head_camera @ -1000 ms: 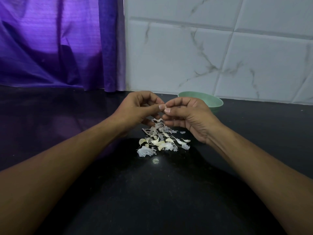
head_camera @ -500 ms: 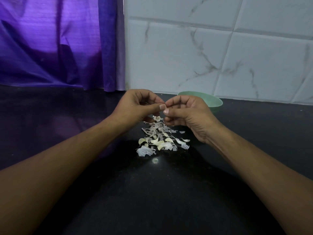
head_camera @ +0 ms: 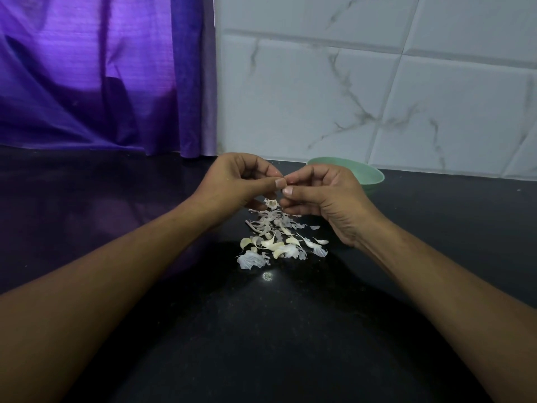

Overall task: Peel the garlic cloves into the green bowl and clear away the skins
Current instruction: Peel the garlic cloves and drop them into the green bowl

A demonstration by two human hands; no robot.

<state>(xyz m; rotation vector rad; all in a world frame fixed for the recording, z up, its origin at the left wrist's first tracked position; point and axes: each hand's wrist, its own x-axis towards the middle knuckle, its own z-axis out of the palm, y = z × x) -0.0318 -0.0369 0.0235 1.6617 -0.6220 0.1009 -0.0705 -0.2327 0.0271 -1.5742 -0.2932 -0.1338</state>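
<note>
The desk nearest me is dark and bare. Beyond it lies the skin pile, loose and unmoved from a second ago. Above its far end, left grip and right grip meet thumb to thumb. Both pinch something small, presumably a clove, hidden by fingertips. Their position has barely altered, so I judge this peel unfinished. The green bowl stands behind right grip, contents unseen. No writing is legible.

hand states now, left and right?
Left hand: curled, pinching what is likely a garlic clove, hidden by fingertips.
Right hand: curled, pinching the same garlic clove.
</note>
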